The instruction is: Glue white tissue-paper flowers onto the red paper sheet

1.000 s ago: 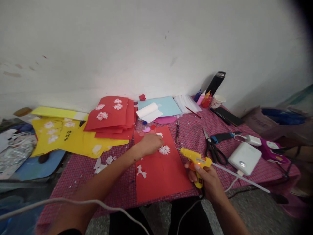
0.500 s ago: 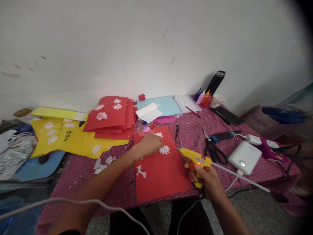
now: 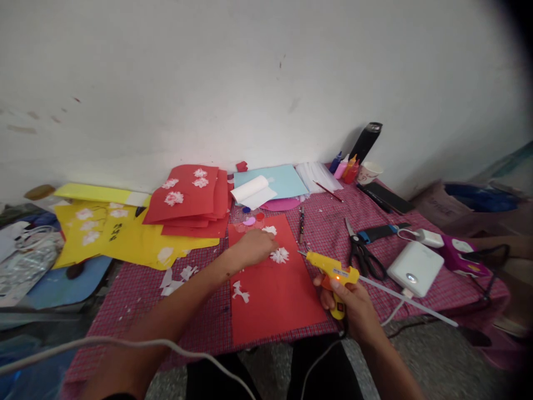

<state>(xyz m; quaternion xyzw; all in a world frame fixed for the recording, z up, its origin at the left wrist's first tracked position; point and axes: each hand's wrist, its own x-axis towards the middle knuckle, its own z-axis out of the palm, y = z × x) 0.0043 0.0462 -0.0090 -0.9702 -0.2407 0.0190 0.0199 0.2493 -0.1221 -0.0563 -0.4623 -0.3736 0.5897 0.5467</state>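
Observation:
My left hand (image 3: 257,247) is closed over the upper part of a red sheet (image 3: 275,300), its fingers curled beside a white paper flower (image 3: 280,255). Another white flower (image 3: 270,229) shows just beyond its knuckles. What the fingertips hold, if anything, is hidden. My right hand (image 3: 350,303) grips a yellow glue gun (image 3: 333,268) at the sheet's right edge, nozzle pointing left, with an orange light lit and a long glue stick (image 3: 408,300) out of its back. A white paper piece (image 3: 240,293) lies on the sheet's left side.
Red cards (image 3: 183,194) with white flowers are stacked at the back left, over yellow sheets (image 3: 137,239). Black scissors (image 3: 362,253), a blue-handled cutter (image 3: 378,233) and a white power bank (image 3: 416,268) lie at right. A white cable (image 3: 137,343) crosses the foreground.

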